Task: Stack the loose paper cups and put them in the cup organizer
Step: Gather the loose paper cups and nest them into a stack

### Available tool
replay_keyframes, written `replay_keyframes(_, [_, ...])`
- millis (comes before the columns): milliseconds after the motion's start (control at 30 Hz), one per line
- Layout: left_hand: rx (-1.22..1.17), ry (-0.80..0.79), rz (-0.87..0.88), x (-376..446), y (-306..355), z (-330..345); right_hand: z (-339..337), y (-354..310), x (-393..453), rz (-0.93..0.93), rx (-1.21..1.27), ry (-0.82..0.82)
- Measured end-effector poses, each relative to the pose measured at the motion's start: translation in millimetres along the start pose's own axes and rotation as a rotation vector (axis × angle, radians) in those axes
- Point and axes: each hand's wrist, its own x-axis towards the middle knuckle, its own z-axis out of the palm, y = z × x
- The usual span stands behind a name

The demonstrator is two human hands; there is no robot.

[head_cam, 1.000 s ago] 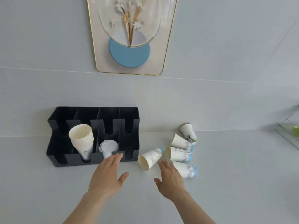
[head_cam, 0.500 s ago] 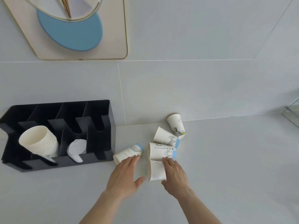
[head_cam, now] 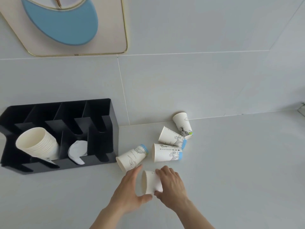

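You are working over a pale tabletop [head_cam: 231, 171] that is carrying everything, so the cups are lying wherever they rolled. The black cup organizer [head_cam: 113, 129] is sitting against the wall at your left, already holding a nested stack of cups [head_cam: 36, 144] tilted mouth-out in one slot and what look like lids [head_cam: 77, 151] in the next. Four loose paper cups [head_cam: 166, 154] are lying on their sides just right of it, near each other and the wall. Nearest you, the held cup [head_cam: 151, 182] is lying sideways, mouth to your left. Your right hand [head_cam: 171, 187] is curling around its body, fingers over and thumb under. Your left hand [head_cam: 130, 189] is half open, cupping the rim, likely to steady it for stacking.
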Motion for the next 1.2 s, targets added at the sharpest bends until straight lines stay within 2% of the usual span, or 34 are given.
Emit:
replay_keyframes(100, [-0.123, 0.049, -0.037, -12, -23, -14, 1, -29, 6, -0.039, 0.208, 0.026])
replay_keyframes(200, [-0.238, 0.147, -0.045, -10, -33, -26, 6, -44, 15, -0.021, 0.560, -0.004])
replay_keyframes(300, [-0.246, 0.235, -0.030, -4, -24, -28, 9, -39, 18, 0.027, 0.689, -0.066])
replay_keyframes(400, [-0.185, 0.277, -0.011, -8, -22, -26, 14, -31, 16, 0.010, 0.569, -0.035])
replay_keyframes(533, [-0.152, 0.322, 0.003, -19, -31, -22, 0, -9, 25, 0.141, 0.318, 0.339])
replay_keyframes(600, [-0.153, 0.348, 0.005, -22, -33, -21, -12, -2, 36, 0.152, 0.224, 0.429])
replay_keyframes(700, [-0.138, 0.361, 0.009, -27, -31, -19, -24, 5, 58, 0.095, 0.135, 0.398])
replay_keyframes(833, [-0.139, 0.392, -0.030, -36, -34, -13, -21, 14, 85, -0.036, -0.005, 0.185])
replay_keyframes(900, [-0.139, 0.394, -0.070, -40, -39, -11, -15, 14, 90, -0.059, -0.066, 0.140])
replay_keyframes(1067, [-0.144, 0.384, -0.115, -44, -42, -9, -6, 8, 86, -0.088, -0.173, 0.218])
replay_keyframes(1200, [-0.157, 0.379, -0.125, -44, -43, -10, -24, 4, 72, -0.037, -0.035, 0.296])
